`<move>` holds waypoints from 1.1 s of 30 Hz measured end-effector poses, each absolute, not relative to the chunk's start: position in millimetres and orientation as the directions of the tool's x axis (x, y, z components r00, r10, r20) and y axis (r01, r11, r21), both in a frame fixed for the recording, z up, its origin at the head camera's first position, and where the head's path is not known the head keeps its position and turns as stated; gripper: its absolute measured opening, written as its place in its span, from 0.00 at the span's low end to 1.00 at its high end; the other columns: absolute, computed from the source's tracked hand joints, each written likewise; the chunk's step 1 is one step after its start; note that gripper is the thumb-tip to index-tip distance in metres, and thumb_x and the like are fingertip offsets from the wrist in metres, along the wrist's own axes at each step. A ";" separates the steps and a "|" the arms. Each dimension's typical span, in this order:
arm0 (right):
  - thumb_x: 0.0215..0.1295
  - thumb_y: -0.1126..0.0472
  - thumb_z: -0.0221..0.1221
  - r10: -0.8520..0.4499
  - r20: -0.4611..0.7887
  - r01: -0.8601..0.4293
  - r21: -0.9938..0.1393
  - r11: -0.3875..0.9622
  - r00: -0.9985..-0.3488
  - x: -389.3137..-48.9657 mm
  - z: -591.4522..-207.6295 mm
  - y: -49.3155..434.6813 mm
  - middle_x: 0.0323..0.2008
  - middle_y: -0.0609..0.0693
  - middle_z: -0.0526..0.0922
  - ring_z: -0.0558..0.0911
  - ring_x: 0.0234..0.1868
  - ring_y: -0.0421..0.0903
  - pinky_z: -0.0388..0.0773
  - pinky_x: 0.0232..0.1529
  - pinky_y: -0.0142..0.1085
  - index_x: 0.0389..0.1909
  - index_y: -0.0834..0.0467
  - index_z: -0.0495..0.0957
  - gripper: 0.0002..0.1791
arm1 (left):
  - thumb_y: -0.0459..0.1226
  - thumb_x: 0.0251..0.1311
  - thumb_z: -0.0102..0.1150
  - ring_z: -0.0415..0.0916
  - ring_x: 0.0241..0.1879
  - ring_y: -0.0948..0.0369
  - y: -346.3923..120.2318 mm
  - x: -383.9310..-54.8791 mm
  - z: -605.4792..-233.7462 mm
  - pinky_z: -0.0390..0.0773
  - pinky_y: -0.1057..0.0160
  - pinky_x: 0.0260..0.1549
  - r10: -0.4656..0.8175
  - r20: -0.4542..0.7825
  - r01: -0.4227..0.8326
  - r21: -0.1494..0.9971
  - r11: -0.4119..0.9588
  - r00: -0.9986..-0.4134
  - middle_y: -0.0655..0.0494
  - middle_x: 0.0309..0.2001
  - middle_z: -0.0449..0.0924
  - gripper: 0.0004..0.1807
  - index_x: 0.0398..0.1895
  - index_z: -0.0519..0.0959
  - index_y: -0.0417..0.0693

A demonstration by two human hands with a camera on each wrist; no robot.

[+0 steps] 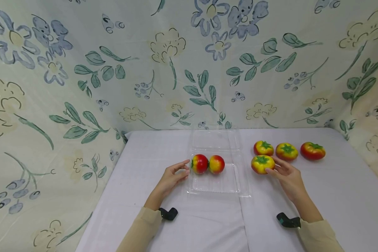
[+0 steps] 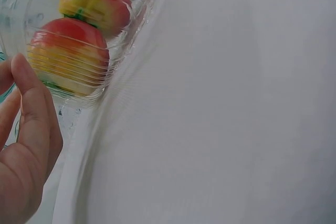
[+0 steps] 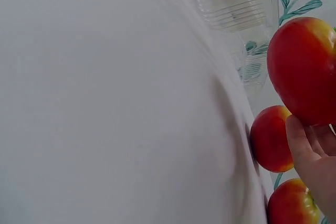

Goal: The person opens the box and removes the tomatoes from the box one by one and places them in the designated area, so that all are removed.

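Note:
A clear plastic clamshell box [image 1: 214, 185] lies with its lid folded back on the white cloth. Inside sit two red-yellow toy tomatoes [image 1: 216, 164], side by side along the back. My left hand [image 1: 170, 178] is at the box's left edge, with relaxed fingertips at its wall; in the left wrist view the thumb [image 2: 32, 103] is beside the ribbed corner. To the right of the box, my right hand [image 1: 288, 178] grips another toy tomato [image 1: 262, 164] with a green leafy top. The right wrist view shows this tomato [image 3: 302, 72] raised above the others.
Three more toy tomatoes stand behind and right of my right hand: one behind the held tomato [image 1: 263, 147], one in the middle [image 1: 286, 151] and one at far right [image 1: 313, 151]. A flower-printed curtain [image 1: 204, 77] hangs behind the table [image 1: 123, 196]. Dark devices sit at both wrists.

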State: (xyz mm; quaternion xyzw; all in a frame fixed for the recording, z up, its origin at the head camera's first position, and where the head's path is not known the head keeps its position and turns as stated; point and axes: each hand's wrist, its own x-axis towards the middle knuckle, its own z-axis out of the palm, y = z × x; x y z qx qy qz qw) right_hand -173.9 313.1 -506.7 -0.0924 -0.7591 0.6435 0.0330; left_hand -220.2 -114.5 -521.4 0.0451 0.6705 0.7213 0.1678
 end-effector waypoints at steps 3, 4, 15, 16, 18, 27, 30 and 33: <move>0.63 0.51 0.68 0.176 -0.080 0.108 -0.982 0.153 -0.981 -172.9 -508.4 314.9 0.70 0.50 0.65 0.67 0.60 0.42 0.74 0.48 0.18 0.75 0.57 0.61 0.43 | 0.33 0.65 0.65 0.76 0.37 0.62 -114.5 -219.9 -520.7 0.82 0.69 0.43 0.302 -0.158 -0.179 0.983 -0.043 -0.940 0.50 0.48 0.75 0.27 0.67 0.75 0.47; 0.63 0.51 0.68 0.173 -0.082 0.109 -0.983 0.151 -0.981 -172.6 -508.9 315.7 0.69 0.49 0.65 0.68 0.59 0.41 0.74 0.48 0.18 0.75 0.58 0.61 0.43 | 0.32 0.65 0.65 0.76 0.37 0.62 -114.3 -220.0 -520.3 0.82 0.69 0.43 0.302 -0.157 -0.178 0.983 -0.043 -0.940 0.50 0.48 0.75 0.27 0.67 0.75 0.47; 0.63 0.56 0.69 0.132 -0.122 0.135 -0.986 0.095 -0.984 -167.9 -513.9 323.3 0.59 0.40 0.69 0.74 0.51 0.28 0.75 0.48 0.19 0.73 0.58 0.64 0.40 | 0.32 0.65 0.64 0.78 0.40 0.62 -113.3 -220.1 -520.0 0.82 0.68 0.46 0.298 -0.171 -0.195 0.979 -0.053 -0.939 0.48 0.49 0.75 0.26 0.67 0.75 0.47; 0.63 0.57 0.69 0.128 -0.125 0.135 -0.988 0.076 -0.984 -167.7 -514.1 323.7 0.58 0.38 0.69 0.74 0.50 0.28 0.75 0.48 0.19 0.73 0.58 0.65 0.39 | 0.32 0.65 0.64 0.78 0.41 0.62 -113.4 -220.1 -519.9 0.81 0.68 0.46 0.299 -0.172 -0.197 0.979 -0.055 -0.939 0.48 0.49 0.75 0.26 0.67 0.75 0.47; 0.63 0.58 0.69 0.121 -0.122 0.131 -0.989 0.064 -0.985 -167.4 -514.3 324.3 0.56 0.37 0.69 0.75 0.49 0.26 0.76 0.48 0.20 0.72 0.58 0.65 0.38 | 0.32 0.65 0.64 0.78 0.41 0.62 -113.6 -220.2 -520.0 0.81 0.67 0.46 0.300 -0.171 -0.196 0.979 -0.056 -0.938 0.48 0.49 0.75 0.26 0.67 0.75 0.46; 0.62 0.57 0.70 0.112 -0.126 0.136 -0.987 0.081 -0.986 -165.9 -515.9 327.2 0.60 0.43 0.68 0.76 0.48 0.25 0.77 0.48 0.21 0.70 0.57 0.68 0.36 | 0.32 0.65 0.64 0.78 0.40 0.63 -113.2 -220.4 -520.8 0.82 0.69 0.44 0.301 -0.163 -0.189 0.980 -0.060 -0.940 0.49 0.48 0.75 0.27 0.67 0.75 0.46; 0.62 0.55 0.69 0.112 -0.141 0.152 -0.983 0.101 -0.984 -165.5 -515.6 327.5 0.62 0.46 0.67 0.74 0.49 0.25 0.77 0.48 0.21 0.71 0.57 0.68 0.37 | 0.31 0.65 0.64 0.77 0.39 0.63 -113.1 -220.2 -521.0 0.82 0.69 0.44 0.300 -0.163 -0.189 0.980 -0.061 -0.940 0.50 0.48 0.75 0.26 0.67 0.75 0.46; 0.62 0.54 0.69 0.109 -0.158 0.170 -0.979 0.112 -0.981 -165.2 -515.9 328.3 0.63 0.48 0.66 0.74 0.49 0.25 0.76 0.48 0.21 0.72 0.57 0.67 0.38 | 0.31 0.65 0.64 0.77 0.40 0.63 -113.1 -219.9 -521.1 0.82 0.69 0.44 0.300 -0.163 -0.191 0.980 -0.063 -0.940 0.50 0.48 0.75 0.26 0.67 0.75 0.46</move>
